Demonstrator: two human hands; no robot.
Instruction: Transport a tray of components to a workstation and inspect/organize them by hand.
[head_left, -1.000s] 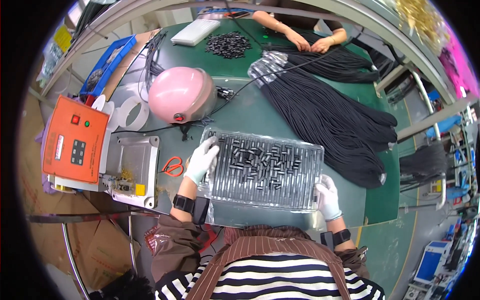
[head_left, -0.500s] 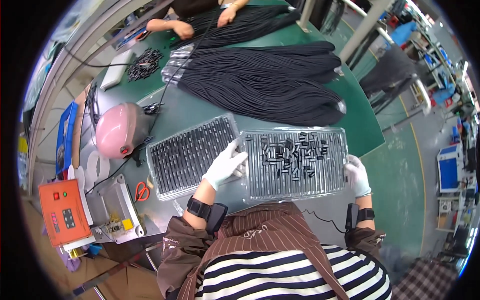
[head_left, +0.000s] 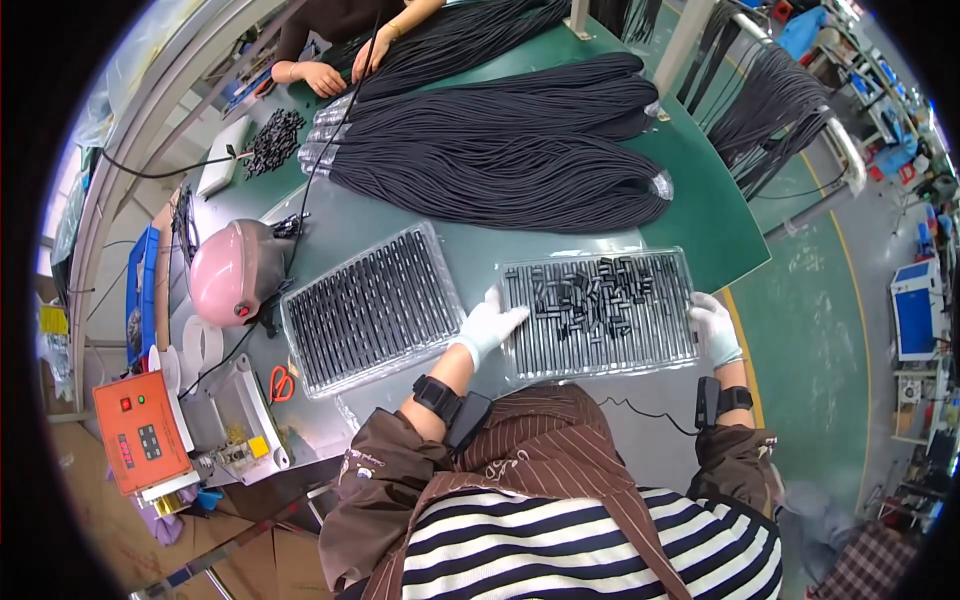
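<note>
Held tray (head_left: 600, 369): clear-rimmed, lined with dark rows, at the near edge of the worktop (head_left: 470, 262) toward the right corner; cannot tell if resting or lifted. Best held level, both ends at one height.
Loose black pieces (head_left: 597, 298): scattered crosswise over the rows, mostly toward the tray's far rim; likely to slide at any tilt, so move slowly, without jerks.
Left hand (head_left: 490, 327): white-gloved, closed on the left rim, thumb uppermost, fingers underneath hidden. Best gripping rim only, well off the rows.
Right hand (head_left: 716, 328): white-gloved, holding the right rim near its middle, fingertips partly hidden. Match the left in force, to avoid twisting a thin-looking tray.
Second tray (head_left: 385, 364): flat on the worktop, left of the held tray, near the near edge, slightly turned; leave a gap to prevent knocking rims.
Cable bundles (head_left: 500, 180): beyond both trays, toward the worktop's far edge; steer the far rim clear of the nearest strands.
Near edge: poor support under any overhang; bring weight inboard before loosening either hand.
</note>
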